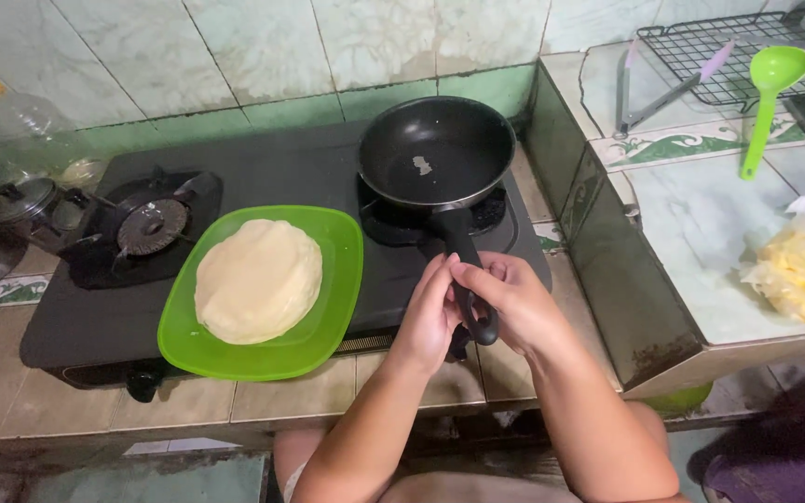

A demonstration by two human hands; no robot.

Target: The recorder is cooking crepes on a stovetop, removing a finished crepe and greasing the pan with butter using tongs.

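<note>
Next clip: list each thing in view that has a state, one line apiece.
Frying pan: on right burner, nearly empty, one small scrap inside.
Pan handle: both hands around it.
Left hand: fingertips meeting right hand.
Right hand: curled at handle.
Green plate: holds stacked flat rounds.
Left burner: bare, no flame visible.

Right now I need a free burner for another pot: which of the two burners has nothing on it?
The left burner is bare. The right one is covered by the black frying pan, whose handle both hands touch.
</note>
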